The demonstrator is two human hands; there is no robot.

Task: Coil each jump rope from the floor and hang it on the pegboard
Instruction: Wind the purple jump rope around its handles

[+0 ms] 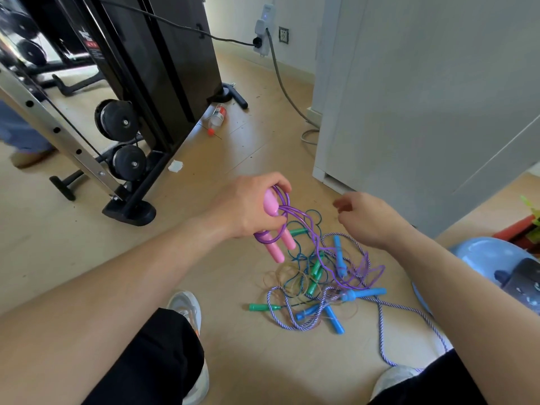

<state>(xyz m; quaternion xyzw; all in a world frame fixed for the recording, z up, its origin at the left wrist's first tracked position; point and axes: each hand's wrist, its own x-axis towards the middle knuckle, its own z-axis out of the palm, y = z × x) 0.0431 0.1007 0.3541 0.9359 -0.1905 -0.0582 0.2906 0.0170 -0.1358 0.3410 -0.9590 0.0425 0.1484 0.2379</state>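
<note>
Gripping the glossy purple plastic jump rope [295, 213] by its two pink handles [277, 247] in the left hand [248, 209], with fingers [279, 184] clenched round the first loops to stop the coil springing apart. Holding the bundle up at ten o'clock of the tangled heap of remaining jump ropes [318, 283], letting the purple tail trail down toward five o'clock and into that heap on the pale wood-look floor [257, 361]. Poising the right hand [371, 220] at two o'clock of the heap, with fingers [340, 204] loose and grasping nothing, probably ready to catch the next length of cord and feed it over. Leaving the braided purple-and-white rope [380, 331] and the blue-handled and green-handled ropes lying crossed over one another, likely snagging during any pulling-free of the purple cord. Showing no pegboard anywhere; judging the task barely started, with one rope part-coiled and hanging not yet begun.
</note>
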